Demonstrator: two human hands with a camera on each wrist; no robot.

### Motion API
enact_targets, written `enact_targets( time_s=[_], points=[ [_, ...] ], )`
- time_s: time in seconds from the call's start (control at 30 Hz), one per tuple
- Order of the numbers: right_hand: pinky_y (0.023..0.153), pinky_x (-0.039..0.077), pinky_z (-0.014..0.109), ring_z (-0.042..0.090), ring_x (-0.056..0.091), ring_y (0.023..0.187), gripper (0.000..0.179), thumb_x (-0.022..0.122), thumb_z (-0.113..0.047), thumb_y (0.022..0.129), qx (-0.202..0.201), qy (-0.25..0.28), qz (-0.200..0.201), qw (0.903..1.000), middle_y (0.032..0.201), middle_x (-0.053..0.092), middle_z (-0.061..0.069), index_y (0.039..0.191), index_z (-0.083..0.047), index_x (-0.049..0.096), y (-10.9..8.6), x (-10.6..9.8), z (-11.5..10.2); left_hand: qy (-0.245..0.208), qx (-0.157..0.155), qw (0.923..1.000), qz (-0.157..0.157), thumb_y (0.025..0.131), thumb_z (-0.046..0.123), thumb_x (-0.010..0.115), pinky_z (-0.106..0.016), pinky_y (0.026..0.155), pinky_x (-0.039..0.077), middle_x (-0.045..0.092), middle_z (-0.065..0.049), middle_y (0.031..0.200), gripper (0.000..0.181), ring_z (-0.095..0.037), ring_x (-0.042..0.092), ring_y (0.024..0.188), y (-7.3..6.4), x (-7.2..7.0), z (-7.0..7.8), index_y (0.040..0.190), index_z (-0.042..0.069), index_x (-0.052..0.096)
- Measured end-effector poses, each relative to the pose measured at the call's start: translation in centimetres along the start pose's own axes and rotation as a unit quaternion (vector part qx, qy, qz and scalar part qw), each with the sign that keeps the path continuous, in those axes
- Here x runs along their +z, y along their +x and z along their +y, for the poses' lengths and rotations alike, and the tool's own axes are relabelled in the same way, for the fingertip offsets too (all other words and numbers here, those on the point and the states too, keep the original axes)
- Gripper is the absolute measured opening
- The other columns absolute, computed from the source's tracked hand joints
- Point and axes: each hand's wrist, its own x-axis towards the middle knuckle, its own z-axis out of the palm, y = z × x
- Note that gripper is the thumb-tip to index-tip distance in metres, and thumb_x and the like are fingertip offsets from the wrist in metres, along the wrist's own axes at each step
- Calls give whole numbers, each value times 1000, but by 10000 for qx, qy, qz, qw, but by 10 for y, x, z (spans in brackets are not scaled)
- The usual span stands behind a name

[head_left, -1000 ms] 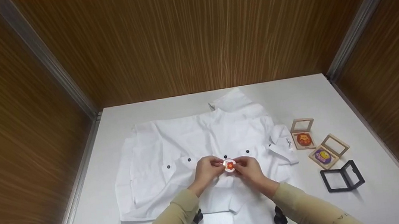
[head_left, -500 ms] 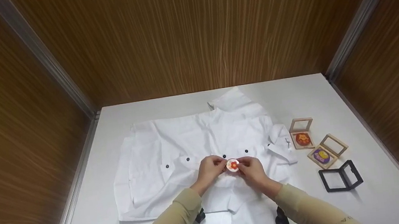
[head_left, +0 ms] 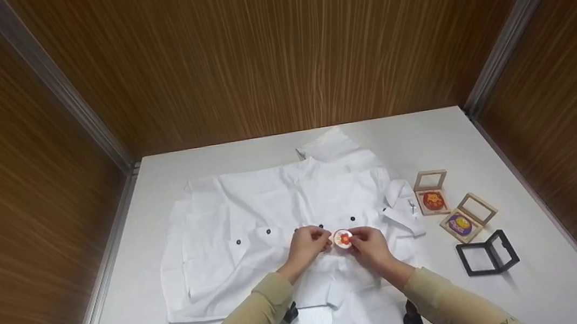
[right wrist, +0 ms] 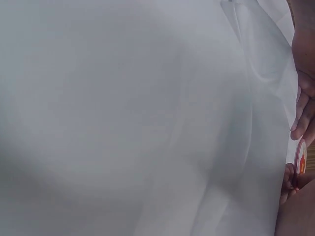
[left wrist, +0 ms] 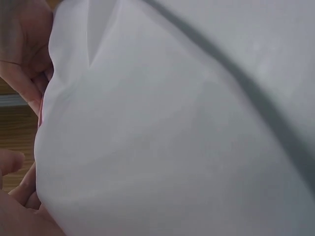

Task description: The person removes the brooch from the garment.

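A white shirt point(head_left: 249, 199) with dark buttons lies spread out in front of me. My right hand point(head_left: 371, 245) pinches the right side of a round white badge point(head_left: 343, 239) with a red-orange figure, held over the shirt front. Just left of the badge, my left hand point(head_left: 306, 247) has its fingertips together, seemingly pinching the shirt's cloth. In the right wrist view the badge point(right wrist: 301, 157) stands nearly edge-on beside raised cloth point(right wrist: 266, 123). Cloth point(left wrist: 147, 123) fills most of the left wrist view and hides part of both hands.
At the right lie two open wooden cases, one with a red-orange badge point(head_left: 433, 200), one with a purple and yellow badge point(head_left: 459, 224). An open black frame case point(head_left: 479, 259) lies nearer. Wood-grain panels point(head_left: 275, 49) wall the white table point(head_left: 489, 161) on three sides.
The badge has shifted slightly right with my right hand. A small gap has opened between the badge and my left fingertips, which earlier touched its left edge.
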Motion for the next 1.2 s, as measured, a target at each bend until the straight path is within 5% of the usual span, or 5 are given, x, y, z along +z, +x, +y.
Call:
enact_targets(
  time_s=[0.23,0.47,0.8,1.2],
  points=[
    [66,55,17,10,66,79,23,60,11,96,-134,-155,-25,9998,94,75,27,112,25,66,-9,-14,-8,-169,-50,9997,-137,99,5,69,-18,65,59,78,-26,89,17,-38,79,83,0,9,2,100,-9,76],
    [64,53,14,5,63,74,24,63,6,96,111,-324,196,9992,92,77,19,115,20,69,-5,-26,1,155,-12,9997,-168,99,9,71,-14,63,55,80,-20,87,17,-21,77,75,1,18,3,99,-7,78],
    [62,53,14,5,63,72,25,64,5,97,161,-421,312,9985,92,77,17,117,20,68,-8,-42,4,173,41,9994,-285,100,9,70,-19,66,60,80,-19,89,17,-30,80,83,-1,24,8,101,-6,78],
    [61,53,17,9,63,72,24,63,3,100,318,-547,332,9974,89,75,14,117,19,68,-13,-54,2,386,71,9987,-310,99,13,71,-18,69,60,81,-12,93,17,-10,74,78,-3,30,8,105,-2,78]
  ],
)
